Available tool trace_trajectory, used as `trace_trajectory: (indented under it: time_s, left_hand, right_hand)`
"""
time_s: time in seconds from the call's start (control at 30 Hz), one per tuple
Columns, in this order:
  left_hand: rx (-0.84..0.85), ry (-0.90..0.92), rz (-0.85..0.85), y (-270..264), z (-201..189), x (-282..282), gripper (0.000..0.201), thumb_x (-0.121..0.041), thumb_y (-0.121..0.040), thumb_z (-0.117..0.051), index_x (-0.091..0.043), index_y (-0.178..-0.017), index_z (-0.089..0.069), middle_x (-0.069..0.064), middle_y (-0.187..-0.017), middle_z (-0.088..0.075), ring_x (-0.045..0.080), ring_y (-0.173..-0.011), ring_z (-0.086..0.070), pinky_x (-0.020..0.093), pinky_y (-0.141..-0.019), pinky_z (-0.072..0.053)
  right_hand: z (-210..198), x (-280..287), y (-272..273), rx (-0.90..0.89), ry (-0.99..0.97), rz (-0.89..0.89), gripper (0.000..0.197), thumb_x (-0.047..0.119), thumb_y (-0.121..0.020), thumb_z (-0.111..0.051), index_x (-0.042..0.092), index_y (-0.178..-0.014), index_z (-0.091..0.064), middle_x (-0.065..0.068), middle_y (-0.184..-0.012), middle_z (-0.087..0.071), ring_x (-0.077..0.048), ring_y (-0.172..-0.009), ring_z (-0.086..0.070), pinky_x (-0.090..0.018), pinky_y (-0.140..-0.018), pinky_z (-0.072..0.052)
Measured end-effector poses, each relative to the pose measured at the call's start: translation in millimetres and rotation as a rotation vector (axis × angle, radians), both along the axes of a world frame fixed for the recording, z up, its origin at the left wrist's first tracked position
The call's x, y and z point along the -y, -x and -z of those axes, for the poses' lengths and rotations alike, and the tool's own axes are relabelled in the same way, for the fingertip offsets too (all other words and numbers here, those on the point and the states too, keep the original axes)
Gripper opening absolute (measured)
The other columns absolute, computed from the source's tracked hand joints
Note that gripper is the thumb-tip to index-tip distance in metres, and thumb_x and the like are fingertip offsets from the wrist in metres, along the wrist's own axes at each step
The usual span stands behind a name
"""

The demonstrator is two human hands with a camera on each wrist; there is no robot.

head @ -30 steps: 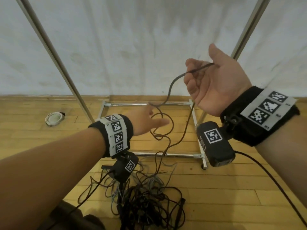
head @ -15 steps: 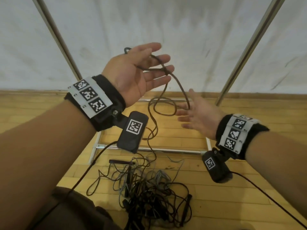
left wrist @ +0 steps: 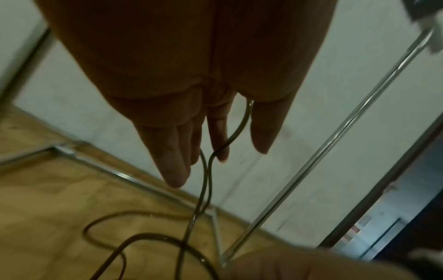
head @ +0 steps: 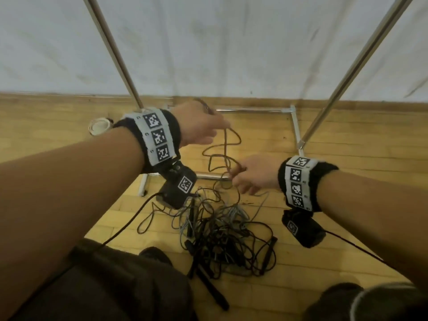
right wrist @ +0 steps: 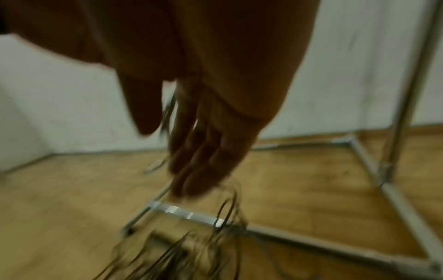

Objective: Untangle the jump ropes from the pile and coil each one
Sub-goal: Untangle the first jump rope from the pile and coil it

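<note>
A thin brown jump rope (head: pixel 225 144) hangs in loose loops from my left hand (head: pixel 203 128) down to the tangled pile (head: pixel 227 237) of dark and grey ropes on the wooden floor. In the left wrist view the brown rope (left wrist: pixel 206 181) runs between thumb and forefinger of the left hand (left wrist: pixel 182 144), whose fingers are straight. Lower and to the right, my right hand (head: pixel 252 179) reaches with straight fingers into the hanging loops and touches them. In the blurred right wrist view, strands pass by the right hand (right wrist: pixel 203 151). Black handles (head: pixel 268 253) lie in the pile.
A metal rack stands behind the pile, with its base bar (head: pixel 252 110) on the floor and two slanted poles (head: pixel 115 54) (head: pixel 361 56) rising against a white wall. A roll of tape (head: pixel 99 125) lies at the left. My knee (head: pixel 115 286) is close to the pile.
My left hand came down from its raised, palm-up position with the rope still draped on it. My right hand dropped lower and moved in to the hanging loops.
</note>
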State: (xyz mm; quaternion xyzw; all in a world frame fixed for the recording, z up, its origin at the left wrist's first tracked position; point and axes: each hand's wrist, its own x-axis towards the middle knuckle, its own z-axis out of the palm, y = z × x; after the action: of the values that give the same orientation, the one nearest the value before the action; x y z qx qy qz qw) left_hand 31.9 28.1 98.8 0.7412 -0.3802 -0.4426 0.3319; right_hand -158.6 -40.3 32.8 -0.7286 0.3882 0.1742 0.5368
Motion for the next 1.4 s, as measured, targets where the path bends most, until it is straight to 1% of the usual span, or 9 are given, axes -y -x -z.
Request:
trace_trajectory:
  time_s: [0.23, 0.33, 0.43, 0.6, 0.77, 0.87, 1.17, 1.3, 1.4]
  left_hand:
    - [0.461, -0.437, 0.461, 18, 94, -25, 0.035, -0.059, -0.097, -0.065, -0.026, -0.11, -0.067, -0.003, -0.093, -0.074, 0.013, -0.083, -0.071, 0.034, -0.07, -0.06]
    - [0.57, -0.508, 0.616, 38, 133, -25, 0.049, -0.072, -0.099, -0.046, -0.028, -0.108, -0.064, -0.006, -0.094, -0.069, 0.012, -0.082, -0.064, 0.035, -0.074, -0.051]
    - [0.59, -0.533, 0.696, 61, 168, -26, 0.047, -0.074, -0.102, -0.03, -0.035, -0.097, -0.055, -0.014, -0.084, -0.055, 0.007, -0.076, -0.052, 0.035, -0.076, -0.041]
    - [0.578, -0.584, 0.908, 91, 214, -23, 0.045, -0.056, -0.11, -0.037, -0.024, -0.092, -0.063, -0.002, -0.093, -0.063, 0.015, -0.08, -0.058, 0.034, -0.077, -0.045]
    - [0.64, -0.618, 1.032, 94, 229, -24, 0.046, -0.058, -0.107, -0.046, -0.026, -0.077, -0.06, -0.006, -0.081, -0.062, 0.01, -0.071, -0.056, 0.027, -0.056, -0.038]
    - [0.646, -0.6, 0.931, 87, 228, -22, 0.04, -0.06, -0.104, -0.05, -0.025, -0.092, -0.067, -0.006, -0.083, -0.064, 0.008, -0.071, -0.056, 0.026, -0.054, -0.036]
    - [0.567, -0.486, 0.723, 66, 226, -26, 0.006, -0.033, -0.103, -0.055, -0.037, -0.104, -0.06, -0.003, -0.116, -0.067, 0.017, -0.096, -0.062, 0.031, -0.078, -0.049]
    - [0.646, -0.64, 0.802, 53, 243, -40, 0.054, -0.037, -0.096, -0.068, -0.06, -0.141, -0.051, 0.005, -0.169, -0.017, 0.035, -0.15, -0.032, 0.051, -0.116, -0.043]
    - [0.585, -0.68, 0.942, 56, 254, -45, 0.058, -0.037, -0.097, -0.07, -0.057, -0.148, -0.048, -0.003, -0.176, 0.005, 0.032, -0.161, -0.011, 0.051, -0.125, -0.031]
  right_hand:
    - [67, 20, 38, -0.258, 0.035, 0.015, 0.021, 0.016, -0.101, -0.058, 0.004, -0.116, -0.067, -0.015, -0.104, -0.073, -0.024, -0.083, -0.07, -0.034, -0.071, -0.06]
    - [100, 15, 59, -0.35, -0.023, -0.021, 0.03, 0.013, -0.101, -0.054, -0.002, -0.126, -0.064, -0.028, -0.111, -0.072, -0.022, -0.072, -0.061, -0.032, -0.06, -0.053]
    - [137, 7, 83, -0.431, -0.047, -0.056, 0.031, 0.011, -0.102, -0.05, 0.001, -0.128, -0.064, -0.014, -0.092, -0.064, -0.024, -0.077, -0.054, -0.035, -0.066, -0.045]
    - [189, -9, 111, -0.55, -0.041, -0.233, 0.034, 0.018, -0.103, -0.048, 0.004, -0.126, -0.068, -0.018, -0.113, -0.074, -0.034, -0.1, -0.073, -0.046, -0.088, -0.061]
    - [219, -15, 117, -0.549, 0.013, -0.354, 0.038, 0.036, -0.105, -0.049, 0.014, -0.132, -0.065, 0.001, -0.098, -0.066, -0.013, -0.073, -0.06, -0.026, -0.061, -0.049]
    - [229, -14, 115, -0.549, 0.011, -0.391, 0.042, 0.039, -0.109, -0.041, 0.016, -0.139, -0.06, -0.005, -0.128, -0.063, -0.02, -0.102, -0.061, -0.03, -0.082, -0.048]
    - [224, -6, 105, -0.449, 0.148, -0.288, 0.03, 0.036, -0.102, -0.056, 0.022, -0.124, -0.07, -0.002, -0.124, -0.067, -0.022, -0.113, -0.062, -0.035, -0.097, -0.053]
    - [215, -4, 86, -0.454, 0.156, -0.358, 0.033, 0.03, -0.105, -0.052, 0.019, -0.131, -0.068, -0.003, -0.13, -0.067, -0.023, -0.118, -0.061, -0.035, -0.099, -0.052]
    - [215, 0, 77, -0.436, 0.138, -0.29, 0.03, 0.028, -0.102, -0.056, 0.019, -0.128, -0.069, -0.003, -0.127, -0.068, -0.024, -0.114, -0.063, -0.037, -0.098, -0.054]
